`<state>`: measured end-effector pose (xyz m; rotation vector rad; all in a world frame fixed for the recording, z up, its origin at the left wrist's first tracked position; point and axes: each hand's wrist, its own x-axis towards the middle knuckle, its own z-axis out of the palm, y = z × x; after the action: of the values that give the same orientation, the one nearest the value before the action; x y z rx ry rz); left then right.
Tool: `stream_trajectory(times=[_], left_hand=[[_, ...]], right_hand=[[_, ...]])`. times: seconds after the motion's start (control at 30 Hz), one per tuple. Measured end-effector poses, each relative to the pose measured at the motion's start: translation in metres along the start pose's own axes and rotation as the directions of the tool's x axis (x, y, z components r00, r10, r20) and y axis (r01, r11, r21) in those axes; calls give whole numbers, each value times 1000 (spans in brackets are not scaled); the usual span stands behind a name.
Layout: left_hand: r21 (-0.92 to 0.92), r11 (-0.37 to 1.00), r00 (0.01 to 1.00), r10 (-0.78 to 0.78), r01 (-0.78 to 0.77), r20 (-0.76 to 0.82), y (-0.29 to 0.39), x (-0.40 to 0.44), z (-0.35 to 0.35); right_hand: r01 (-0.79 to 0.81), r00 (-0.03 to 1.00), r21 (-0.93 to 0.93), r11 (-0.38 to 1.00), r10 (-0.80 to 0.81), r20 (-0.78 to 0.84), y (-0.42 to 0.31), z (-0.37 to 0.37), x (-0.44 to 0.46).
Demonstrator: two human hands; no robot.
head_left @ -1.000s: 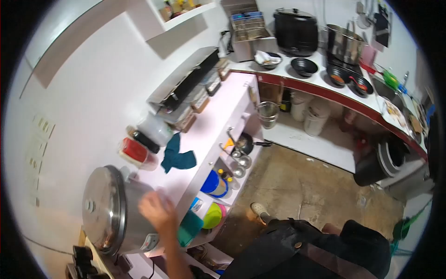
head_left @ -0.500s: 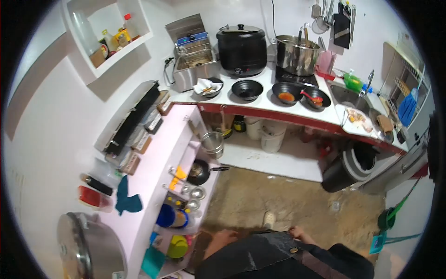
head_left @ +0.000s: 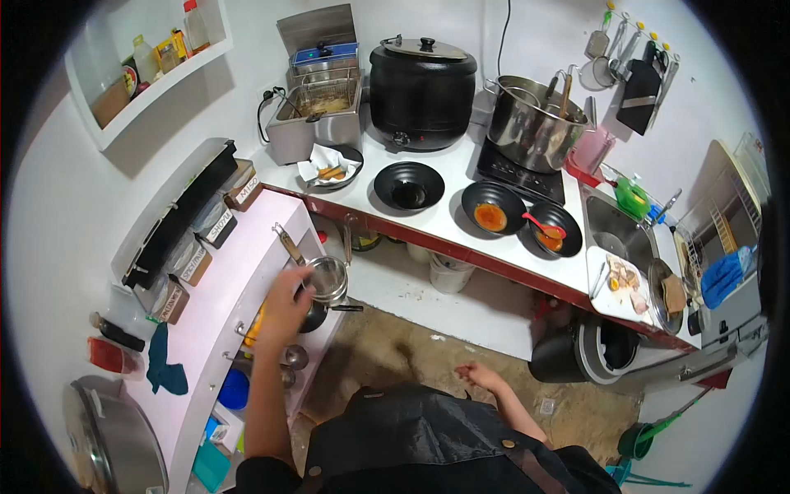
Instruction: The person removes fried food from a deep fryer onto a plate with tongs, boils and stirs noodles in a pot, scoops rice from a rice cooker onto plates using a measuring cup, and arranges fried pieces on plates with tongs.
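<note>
My left hand (head_left: 286, 309) is raised in front of the pink shelf counter, just left of a hanging metal strainer (head_left: 327, 280); its fingers are partly bent and blurred, and whether they touch or hold anything is unclear. Over the floor, in front of the dark apron, my right hand (head_left: 479, 375) has its fingers apart with nothing in them. On the white counter stand an empty black bowl (head_left: 409, 187), a black bowl with orange sauce (head_left: 491, 206) and another with a red spoon (head_left: 554, 229). A paper-lined bowl (head_left: 331, 167) holds fried pieces.
A fryer (head_left: 317, 111), a black soup kettle (head_left: 422, 92) and a steel pot (head_left: 539, 123) stand along the back. A white board (head_left: 619, 284) with food lies by the sink (head_left: 613, 222). A large steel cooker (head_left: 119, 436) and a black bin (head_left: 576, 350) are lower down.
The view has moved toward the back counter. My left hand has left the steel cooker's side and risen near the strainer. My right hand has moved out from the apron, fingers apart.
</note>
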<state>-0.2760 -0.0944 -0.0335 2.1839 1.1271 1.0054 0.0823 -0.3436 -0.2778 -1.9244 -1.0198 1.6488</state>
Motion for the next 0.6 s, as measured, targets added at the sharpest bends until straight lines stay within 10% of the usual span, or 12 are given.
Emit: stream_trajectory(times=[0.17,0.37,0.6], left_hand=[[-112,993,948,7,-46,-319,-41,142,-45],[-177,982,929,-128,70,-347,-83,317,-60],[-394,919,983,-65,-9,-174,-150,448,-34]], right_hand=[[233,877,244,941,-312,365,-221,-6,33],[359,726,600,715,-618,301,-445,-9,77],[122,876,857,501,-461,145,-603,-22,179]])
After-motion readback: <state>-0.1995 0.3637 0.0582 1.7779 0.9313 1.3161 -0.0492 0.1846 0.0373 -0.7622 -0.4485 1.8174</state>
